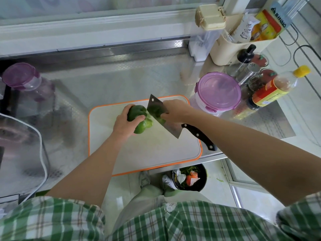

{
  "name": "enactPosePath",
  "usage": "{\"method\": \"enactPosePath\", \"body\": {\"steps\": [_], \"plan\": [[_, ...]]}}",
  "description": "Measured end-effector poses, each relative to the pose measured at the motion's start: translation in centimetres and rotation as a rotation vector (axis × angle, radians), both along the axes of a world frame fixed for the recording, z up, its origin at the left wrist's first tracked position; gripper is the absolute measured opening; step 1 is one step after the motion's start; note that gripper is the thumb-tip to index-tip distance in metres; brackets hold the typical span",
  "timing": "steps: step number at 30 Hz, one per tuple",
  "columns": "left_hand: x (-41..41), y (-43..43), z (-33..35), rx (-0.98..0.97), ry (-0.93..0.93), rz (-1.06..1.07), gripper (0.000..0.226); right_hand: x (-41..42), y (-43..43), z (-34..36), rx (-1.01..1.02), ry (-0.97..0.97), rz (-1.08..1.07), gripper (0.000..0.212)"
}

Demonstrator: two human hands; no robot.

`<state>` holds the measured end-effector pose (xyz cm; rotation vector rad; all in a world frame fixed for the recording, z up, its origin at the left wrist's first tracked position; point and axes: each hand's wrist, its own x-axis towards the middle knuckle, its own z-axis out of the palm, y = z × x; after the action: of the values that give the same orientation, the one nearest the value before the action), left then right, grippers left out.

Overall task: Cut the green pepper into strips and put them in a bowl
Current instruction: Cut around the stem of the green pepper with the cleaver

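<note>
A whole green pepper (139, 117) lies on the white cutting board with an orange rim (156, 150). My left hand (124, 123) grips the pepper from the left, fingers curled over its top. A cleaver (166, 126) stands tilted with its edge against the pepper's right side. My right hand (175, 110) sits over the blade's spine, its fingers curled down onto the blade. The cleaver's black handle (199, 137) sticks out to the lower right, and no hand holds it. Green shows on the blade face; I cannot tell whether it is pepper or reflection.
A round container with a purple lid (218, 91) stands just right of the board. Behind it are bottles, shakers and a beige caddy (243, 47). A purple-lidded jug (26, 80) is at left. A black bin with scraps (191, 178) sits on the floor below the counter edge.
</note>
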<state>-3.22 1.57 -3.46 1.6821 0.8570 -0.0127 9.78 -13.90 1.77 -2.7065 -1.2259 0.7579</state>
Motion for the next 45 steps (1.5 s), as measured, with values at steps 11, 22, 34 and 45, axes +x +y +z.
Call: {"method": "enactPosePath", "body": {"steps": [11,22,34,45], "plan": [[-0.1,1.1,0.1,-0.070,0.063,0.057,0.058,-1.1,-0.1,3.9,0.010,0.044,0.139,0.012],[0.4,0.6,0.1,0.026,0.079,0.038,0.059,-1.3,0.4,6.0,-0.110,-0.062,0.295,0.019],[0.8,-0.5,0.4,0.212,0.155,-0.020,0.082,0.4,-0.3,2.4,0.014,-0.085,-0.113,0.029],[-0.9,0.1,-0.1,-0.016,0.115,0.285,0.057,-3.1,0.2,-1.8,-0.035,0.082,-0.018,0.015]]}}
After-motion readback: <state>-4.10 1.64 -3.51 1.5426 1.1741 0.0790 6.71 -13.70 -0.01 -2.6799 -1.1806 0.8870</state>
